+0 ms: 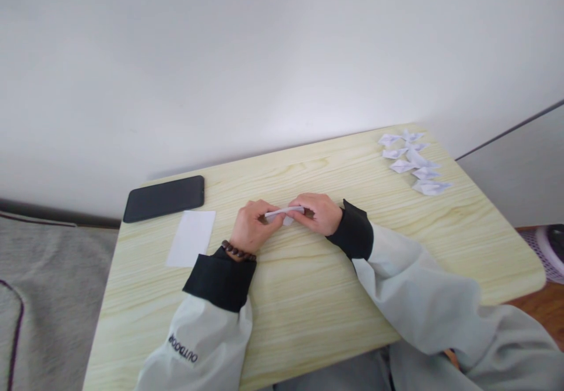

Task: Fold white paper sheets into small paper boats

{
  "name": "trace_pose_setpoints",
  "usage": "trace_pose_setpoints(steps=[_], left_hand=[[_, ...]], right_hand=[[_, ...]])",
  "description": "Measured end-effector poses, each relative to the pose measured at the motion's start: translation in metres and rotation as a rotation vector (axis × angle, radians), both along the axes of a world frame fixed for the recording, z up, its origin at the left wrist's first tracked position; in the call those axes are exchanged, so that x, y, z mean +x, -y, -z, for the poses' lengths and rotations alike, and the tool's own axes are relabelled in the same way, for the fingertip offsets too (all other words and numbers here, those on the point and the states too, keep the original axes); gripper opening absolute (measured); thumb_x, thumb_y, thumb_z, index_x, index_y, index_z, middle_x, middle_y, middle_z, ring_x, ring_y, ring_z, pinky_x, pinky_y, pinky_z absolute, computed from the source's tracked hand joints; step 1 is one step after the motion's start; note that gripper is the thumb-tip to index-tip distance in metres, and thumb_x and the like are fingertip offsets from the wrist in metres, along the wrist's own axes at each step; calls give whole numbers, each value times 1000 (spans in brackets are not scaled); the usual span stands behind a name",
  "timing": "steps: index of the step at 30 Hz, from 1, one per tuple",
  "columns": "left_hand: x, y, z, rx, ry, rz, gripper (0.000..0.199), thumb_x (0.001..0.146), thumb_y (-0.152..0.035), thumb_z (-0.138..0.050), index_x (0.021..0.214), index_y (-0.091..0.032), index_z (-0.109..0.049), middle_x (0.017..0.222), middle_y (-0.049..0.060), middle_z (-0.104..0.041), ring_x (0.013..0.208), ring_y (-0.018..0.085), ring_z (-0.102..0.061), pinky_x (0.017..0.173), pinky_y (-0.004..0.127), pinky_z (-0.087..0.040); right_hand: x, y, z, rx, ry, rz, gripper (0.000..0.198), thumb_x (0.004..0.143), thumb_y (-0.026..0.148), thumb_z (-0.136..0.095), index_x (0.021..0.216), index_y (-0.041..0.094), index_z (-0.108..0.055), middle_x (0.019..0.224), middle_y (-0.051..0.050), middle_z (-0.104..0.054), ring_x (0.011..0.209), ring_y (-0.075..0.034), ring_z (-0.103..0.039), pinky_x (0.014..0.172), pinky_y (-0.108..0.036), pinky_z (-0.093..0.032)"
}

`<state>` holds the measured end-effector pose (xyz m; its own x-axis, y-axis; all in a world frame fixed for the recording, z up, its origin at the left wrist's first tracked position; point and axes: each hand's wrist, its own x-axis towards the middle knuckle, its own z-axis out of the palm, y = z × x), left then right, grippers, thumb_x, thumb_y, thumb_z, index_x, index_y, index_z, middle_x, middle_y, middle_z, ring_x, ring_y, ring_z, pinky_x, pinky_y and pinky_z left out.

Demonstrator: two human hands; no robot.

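Between my two hands is a small piece of folded white paper, held just above the middle of the table. My left hand pinches its left end with thumb and fingers, and a dark bead bracelet circles that wrist. The right end is gripped by my right hand. Both thumbs press close together at the paper's near side. The fingers hide part of the folds. A flat sheet of white paper lies left of my left hand.
A black phone rests at the table's back left. Several folded white paper figures are grouped at the back right. The wooden table meets a white wall. A purple plastic basket stands beyond the right edge.
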<state>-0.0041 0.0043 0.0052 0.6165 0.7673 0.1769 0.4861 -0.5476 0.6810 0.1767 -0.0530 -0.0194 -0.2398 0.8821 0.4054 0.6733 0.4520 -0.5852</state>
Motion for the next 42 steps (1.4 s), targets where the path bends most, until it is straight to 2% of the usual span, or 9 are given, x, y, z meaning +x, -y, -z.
trace_pose_setpoints(steps=[4, 9, 15, 21, 24, 28, 35, 39, 42], left_hand=[[-1, -1, 0, -34, -15, -17, 19, 72, -29, -57, 64, -17, -69, 59, 1, -65, 58, 13, -53, 58, 25, -41], [-8, -7, 2, -150, -14, 2, 22, 72, -29, -53, 73, -19, -72, 67, 1, -68, 65, 15, -57, 59, 24, -44], [-17, -16, -3, -291, -7, 196, 26, 72, -26, -48, 78, -18, -72, 77, 3, -69, 73, 17, -62, 71, 27, -48], [-17, -16, -4, -316, 29, 239, 31, 72, -25, -47, 91, -18, -71, 90, 6, -71, 87, 21, -62, 81, 33, -47], [-13, -12, 0, -262, -8, 172, 34, 74, -31, -52, 100, -16, -68, 88, 7, -71, 82, 21, -62, 75, 32, -48], [-6, -7, 5, -141, -40, 47, 30, 79, -40, -52, 87, -19, -72, 75, 3, -71, 67, 16, -59, 61, 25, -44], [-6, -5, 6, -90, -24, 50, 26, 76, -38, -56, 79, -19, -72, 68, 2, -68, 60, 13, -56, 55, 23, -41], [-8, -7, 5, -115, -23, 76, 25, 73, -38, -58, 72, -17, -71, 62, 2, -63, 55, 12, -52, 50, 22, -38], [-10, -9, 3, -176, -11, 92, 26, 72, -39, -58, 68, -16, -69, 60, 1, -60, 52, 10, -48, 46, 21, -36]], right_hand=[[-1, 0, -1, -21, -43, 22, 26, 89, 35, -45, 84, 15, -61, 70, -4, -62, 60, -12, -52, 57, -22, -38], [1, 0, -4, -111, -123, 45, 24, 87, 35, -48, 83, 15, -61, 68, -2, -62, 53, -9, -49, 52, -20, -36], [9, -1, -7, -166, -172, 26, 25, 87, 35, -49, 83, 14, -63, 65, -1, -62, 50, -8, -47, 49, -20, -34], [12, -2, -4, -137, -173, 56, 26, 86, 36, -50, 81, 14, -64, 64, -1, -62, 51, -9, -48, 50, -20, -35], [6, -2, -3, -104, -155, 75, 26, 86, 36, -50, 80, 15, -63, 64, -1, -62, 50, -8, -48, 50, -20, -35], [-2, 0, -4, -62, -101, 78, 22, 85, 33, -49, 79, 16, -61, 64, -1, -61, 51, -9, -48, 51, -20, -35], [-3, 0, -8, -123, -48, 56, 18, 77, 30, -53, 66, 16, -60, 55, 1, -56, 47, -8, -44, 49, -20, -32], [4, -1, -9, -138, -5, -5, 21, 76, 31, -53, 61, 17, -58, 49, 3, -50, 44, -8, -42, 47, -20, -29], [10, -1, -9, -188, -45, -88, 20, 77, 29, -51, 64, 16, -60, 50, 2, -55, 44, -8, -45, 46, -19, -31]])
